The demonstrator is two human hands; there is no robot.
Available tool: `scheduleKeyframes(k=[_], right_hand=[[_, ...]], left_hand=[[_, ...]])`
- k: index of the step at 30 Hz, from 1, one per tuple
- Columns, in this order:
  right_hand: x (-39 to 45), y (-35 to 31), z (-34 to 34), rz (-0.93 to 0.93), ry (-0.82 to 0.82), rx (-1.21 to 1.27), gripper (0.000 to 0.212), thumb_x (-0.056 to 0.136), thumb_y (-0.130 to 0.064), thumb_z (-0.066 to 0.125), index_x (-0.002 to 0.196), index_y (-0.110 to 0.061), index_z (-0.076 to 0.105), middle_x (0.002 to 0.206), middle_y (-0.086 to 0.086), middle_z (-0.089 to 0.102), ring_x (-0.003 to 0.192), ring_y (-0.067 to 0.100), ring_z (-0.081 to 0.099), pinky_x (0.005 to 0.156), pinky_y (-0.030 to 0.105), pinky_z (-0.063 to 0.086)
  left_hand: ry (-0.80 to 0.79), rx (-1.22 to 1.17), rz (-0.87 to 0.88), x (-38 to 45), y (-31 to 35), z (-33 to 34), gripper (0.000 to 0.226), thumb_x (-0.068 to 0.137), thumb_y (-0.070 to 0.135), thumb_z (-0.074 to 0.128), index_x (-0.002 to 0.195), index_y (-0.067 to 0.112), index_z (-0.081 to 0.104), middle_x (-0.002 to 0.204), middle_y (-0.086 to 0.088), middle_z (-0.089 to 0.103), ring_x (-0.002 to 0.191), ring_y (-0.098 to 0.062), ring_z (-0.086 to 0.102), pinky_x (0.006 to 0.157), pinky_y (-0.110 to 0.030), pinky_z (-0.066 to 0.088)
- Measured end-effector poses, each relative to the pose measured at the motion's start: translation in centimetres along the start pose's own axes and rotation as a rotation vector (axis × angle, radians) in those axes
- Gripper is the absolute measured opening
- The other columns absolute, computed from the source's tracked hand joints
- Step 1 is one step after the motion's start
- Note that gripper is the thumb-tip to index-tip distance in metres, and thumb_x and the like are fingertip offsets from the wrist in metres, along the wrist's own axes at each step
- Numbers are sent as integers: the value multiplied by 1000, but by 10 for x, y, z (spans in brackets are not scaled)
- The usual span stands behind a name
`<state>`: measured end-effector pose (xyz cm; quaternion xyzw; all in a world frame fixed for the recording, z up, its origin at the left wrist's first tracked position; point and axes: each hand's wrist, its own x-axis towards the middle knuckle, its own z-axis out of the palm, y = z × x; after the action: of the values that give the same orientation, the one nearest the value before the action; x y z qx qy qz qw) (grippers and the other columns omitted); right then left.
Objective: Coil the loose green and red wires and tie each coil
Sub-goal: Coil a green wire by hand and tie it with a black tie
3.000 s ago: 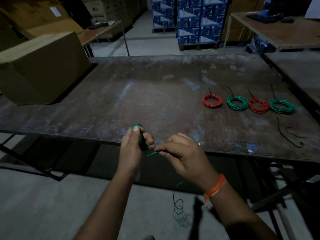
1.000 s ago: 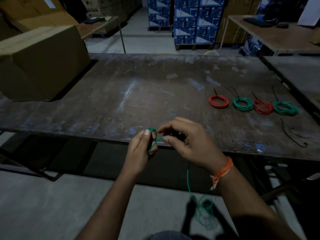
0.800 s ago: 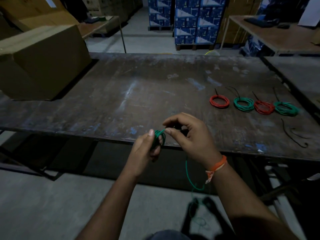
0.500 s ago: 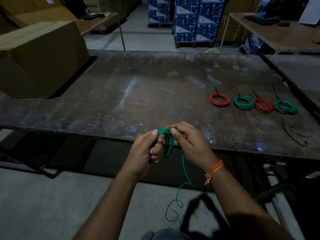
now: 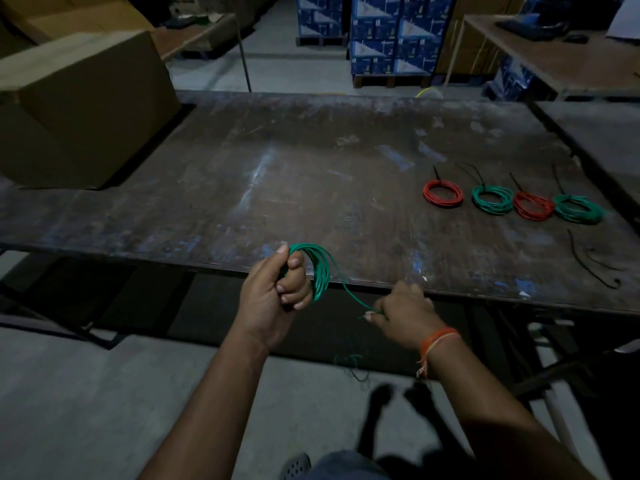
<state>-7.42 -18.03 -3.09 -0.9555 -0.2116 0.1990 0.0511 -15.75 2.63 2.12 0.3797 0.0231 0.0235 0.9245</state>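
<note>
Right now your left hand [image 5: 273, 292] is the former: its fingers curl round one side of the green coil [image 5: 317, 270], thumb pressed on top, so the loops stack together and cannot spring apart. It holds the coil just past the near edge of the bench [image 5: 242, 188], in the air, which leaves the hanging wire room to feed up freely. Your right hand [image 5: 401, 306] pinches the free green wire [image 5: 349, 292] a short way along from the coil, low and to the right, so the strand runs taut and the next turn should lay flat.

More slack trails toward the floor [image 5: 86, 393] below your right wrist, though it is too dim to judge how much, so I'd say the winding is unfinished and no tie goes on yet. Four tied coils, starting with a red one [image 5: 443, 194], sit in a row at the far right, kept away from the working wire. Loose black ties [image 5: 588, 263] lie just near them, within reach of your right hand when the winding ends.
</note>
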Motion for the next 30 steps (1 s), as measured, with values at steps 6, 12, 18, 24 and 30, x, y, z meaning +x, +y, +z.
scheduleKeyframes(k=[6,12,18,24,30], right_hand=[[9,-35,33,7,54,122,34,102,-33,50,109,-5,69,113,23,66,106,39,63,86,37,49],[7,-28,57,-106,-406,544,28,101,-12,51,79,-10,68,71,5,68,69,25,65,64,28,54],[39,-7,34,40,29,223,22,90,-6,56,104,-6,74,107,17,73,102,32,68,86,32,52],[26,-25,62,-161,-287,513,31,100,-19,56,77,-3,70,77,12,74,65,18,66,64,26,48],[22,-8,61,-167,22,281,19,93,-24,64,89,-7,72,97,17,69,99,30,65,73,25,38]], left_hand=[[-10,30,7,3,-5,3,29,101,32,37,78,17,46,46,14,30,36,0,23,40,-21,21],[8,132,2,0,-7,3,27,99,32,42,79,15,46,48,12,27,37,-2,21,40,-19,22],[7,130,-37,-7,-15,3,28,102,31,41,79,16,47,48,11,27,37,-2,22,40,-18,23],[-5,84,-2,-4,0,7,27,100,32,42,78,16,46,47,13,28,36,0,22,39,-19,23],[13,81,-24,-10,-8,4,28,103,30,39,79,15,45,47,12,29,36,-1,23,38,-19,24]])
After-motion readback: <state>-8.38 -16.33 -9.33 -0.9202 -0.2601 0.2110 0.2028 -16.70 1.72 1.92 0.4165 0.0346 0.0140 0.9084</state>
